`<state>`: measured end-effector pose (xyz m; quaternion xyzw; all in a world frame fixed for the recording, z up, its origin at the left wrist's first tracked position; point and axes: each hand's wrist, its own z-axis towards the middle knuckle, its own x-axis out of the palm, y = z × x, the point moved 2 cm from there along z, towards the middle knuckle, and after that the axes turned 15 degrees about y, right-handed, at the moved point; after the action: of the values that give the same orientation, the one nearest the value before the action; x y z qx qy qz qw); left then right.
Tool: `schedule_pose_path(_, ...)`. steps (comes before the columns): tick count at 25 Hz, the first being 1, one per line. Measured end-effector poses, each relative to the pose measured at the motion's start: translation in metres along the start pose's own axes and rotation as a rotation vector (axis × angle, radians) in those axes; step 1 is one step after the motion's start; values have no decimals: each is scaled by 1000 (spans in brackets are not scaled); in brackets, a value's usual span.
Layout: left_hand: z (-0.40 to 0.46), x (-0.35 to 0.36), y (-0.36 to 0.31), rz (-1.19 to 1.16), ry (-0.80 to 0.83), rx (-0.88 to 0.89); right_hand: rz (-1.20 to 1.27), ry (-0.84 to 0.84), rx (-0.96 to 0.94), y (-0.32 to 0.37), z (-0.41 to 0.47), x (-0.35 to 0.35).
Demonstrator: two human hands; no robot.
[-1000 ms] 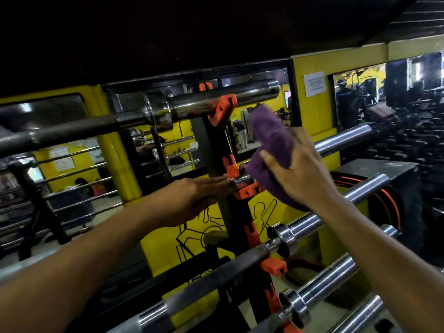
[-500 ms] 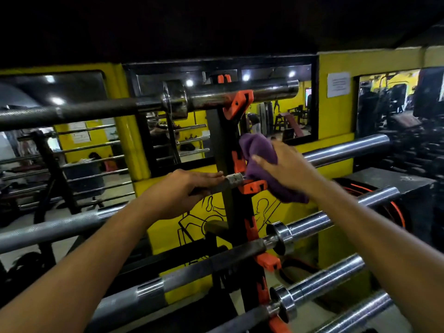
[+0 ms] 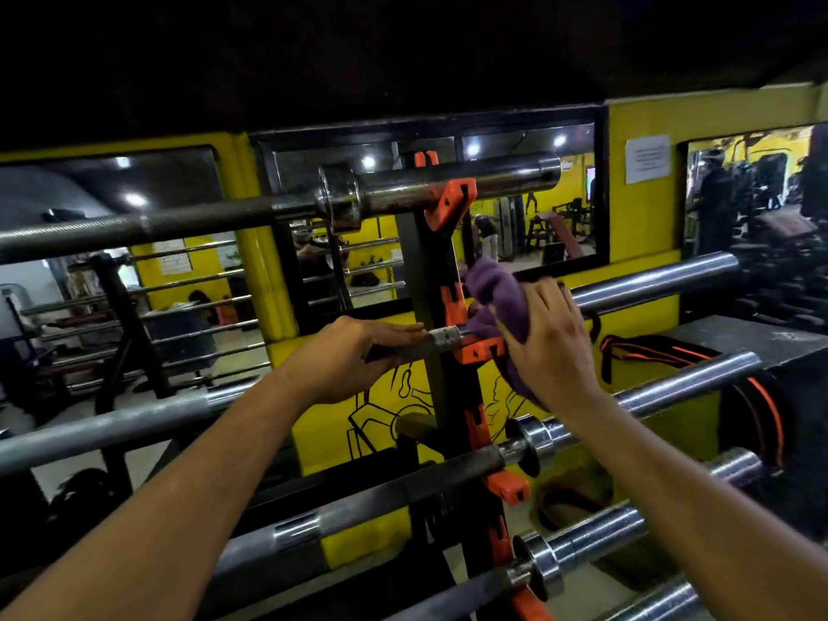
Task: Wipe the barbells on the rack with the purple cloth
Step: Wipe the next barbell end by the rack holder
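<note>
Left hand (image 3: 358,356) grips second barbell's shaft (image 3: 441,339) beside black rack upright (image 3: 425,271); right hand (image 3: 549,347) clutches bunched purple cloth (image 3: 497,298) against that barbell's sleeve (image 3: 654,282), above orange hook (image 3: 477,351).

Yellow wall (image 3: 645,123), framed mirrors (image 3: 528,226)

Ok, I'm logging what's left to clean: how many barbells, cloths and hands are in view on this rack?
Barbells: 5
Purple cloth: 1
Hands: 2, left hand and right hand
Total: 8
</note>
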<state>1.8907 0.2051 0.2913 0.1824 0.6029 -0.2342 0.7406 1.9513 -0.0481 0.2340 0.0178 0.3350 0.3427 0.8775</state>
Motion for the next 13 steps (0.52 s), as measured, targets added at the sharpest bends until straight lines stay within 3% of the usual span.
schedule_pose_path(3,1,1,2,-17,15,-22,344,-50,133,-9,-42,20)
schedule_pose_path(7,2,1,2,-14,30,-56,361,251,427,-18,-59,32)
schedule_pose_path(8,2,1,2,-14,32,-56,491,252,530,-24,-53,30)
schedule_pose_path(11,3,0,1,-33,33,-61,1198,87,889,-29,-30,23)
schedule_pose_path(13,3,0,2,-40,26,-65,1556,101,1004,-17,-18,27)
